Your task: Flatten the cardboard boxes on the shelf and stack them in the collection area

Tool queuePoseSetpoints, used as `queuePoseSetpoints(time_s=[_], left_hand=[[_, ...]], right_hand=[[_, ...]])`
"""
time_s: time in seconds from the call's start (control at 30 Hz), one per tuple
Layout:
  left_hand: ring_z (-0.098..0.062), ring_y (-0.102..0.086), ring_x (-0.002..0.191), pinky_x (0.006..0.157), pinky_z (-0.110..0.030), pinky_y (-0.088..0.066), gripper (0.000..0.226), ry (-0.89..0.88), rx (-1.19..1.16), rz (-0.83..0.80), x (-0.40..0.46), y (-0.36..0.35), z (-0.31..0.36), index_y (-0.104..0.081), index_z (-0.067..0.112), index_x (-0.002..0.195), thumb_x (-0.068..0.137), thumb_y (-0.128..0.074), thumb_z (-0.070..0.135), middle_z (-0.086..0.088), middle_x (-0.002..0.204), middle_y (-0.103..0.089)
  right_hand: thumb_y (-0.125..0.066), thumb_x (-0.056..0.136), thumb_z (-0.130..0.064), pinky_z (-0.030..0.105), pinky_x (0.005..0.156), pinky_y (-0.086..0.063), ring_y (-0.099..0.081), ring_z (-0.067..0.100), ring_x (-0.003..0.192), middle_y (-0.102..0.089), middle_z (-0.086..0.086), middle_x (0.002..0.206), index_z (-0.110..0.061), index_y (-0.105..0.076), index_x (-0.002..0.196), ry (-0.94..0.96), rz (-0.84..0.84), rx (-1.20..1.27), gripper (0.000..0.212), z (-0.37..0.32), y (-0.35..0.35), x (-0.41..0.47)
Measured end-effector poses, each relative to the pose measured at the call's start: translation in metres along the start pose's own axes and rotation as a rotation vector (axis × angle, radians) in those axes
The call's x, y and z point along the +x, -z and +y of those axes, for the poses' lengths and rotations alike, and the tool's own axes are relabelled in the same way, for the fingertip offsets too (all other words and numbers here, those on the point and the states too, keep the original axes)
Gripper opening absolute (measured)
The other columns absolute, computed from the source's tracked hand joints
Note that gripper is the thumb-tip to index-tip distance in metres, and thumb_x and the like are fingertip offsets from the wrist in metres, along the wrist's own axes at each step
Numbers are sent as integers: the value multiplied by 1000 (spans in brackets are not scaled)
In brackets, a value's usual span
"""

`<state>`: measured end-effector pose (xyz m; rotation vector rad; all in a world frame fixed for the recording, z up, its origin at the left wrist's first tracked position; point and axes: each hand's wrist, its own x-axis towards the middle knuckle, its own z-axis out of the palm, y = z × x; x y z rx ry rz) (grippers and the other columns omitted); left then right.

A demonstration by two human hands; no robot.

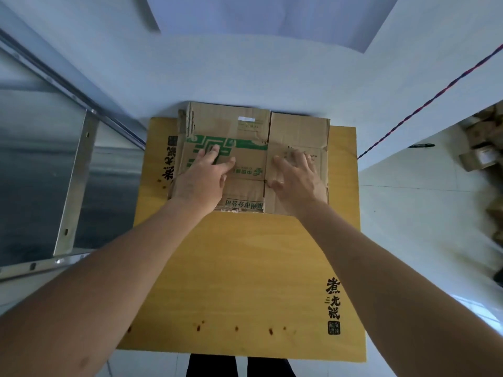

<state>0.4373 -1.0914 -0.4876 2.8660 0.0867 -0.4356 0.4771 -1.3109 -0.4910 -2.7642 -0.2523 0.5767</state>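
A flattened brown cardboard box [245,126] with green print lies at the far end of a yellow wooden table [245,268], against the white wall. More flattened cardboard shows under its left edge. My left hand [202,176] presses flat on the green-printed left half, fingers straight. My right hand [295,175] presses flat on the plain right half, fingers spread. Both palms rest on the cardboard and neither grips it.
A metal shelf frame [73,186] with a shiny steel panel stands on the left. A red-blue twisted cord [424,104] runs along the right wall. Several cardboard boxes [481,148] lie on the floor at the far right. A black marker [422,145] lies on the floor.
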Motion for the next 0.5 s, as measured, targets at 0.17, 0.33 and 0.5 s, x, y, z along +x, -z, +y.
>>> queuePoseSetpoints(time_s=[0.17,0.33,0.5], left_hand=[[-38,-16,157,115,-51,-43,51,16,35,-33,3,-7,-2,-37,38,157,110,-43,20,-8,171,-16],[-37,-13,158,122,-54,-32,52,11,77,-130,5,6,3,-31,38,159,110,-42,27,-8,172,-12],[-34,-27,154,122,-53,-25,63,-24,130,-151,-5,36,15,-26,31,162,105,-52,41,-10,170,-22]], right_hand=[[-61,102,-42,55,116,-38,-5,34,159,-14,6,168,-41,-32,154,-26,-21,-10,60,2,-8,3],[-63,100,-46,54,122,-29,-3,32,159,-15,4,169,-41,-30,156,-33,-54,-7,66,-2,-1,1],[-63,101,-36,49,116,-39,-25,30,154,-30,5,162,-32,-36,156,-11,58,1,60,-24,17,-18]])
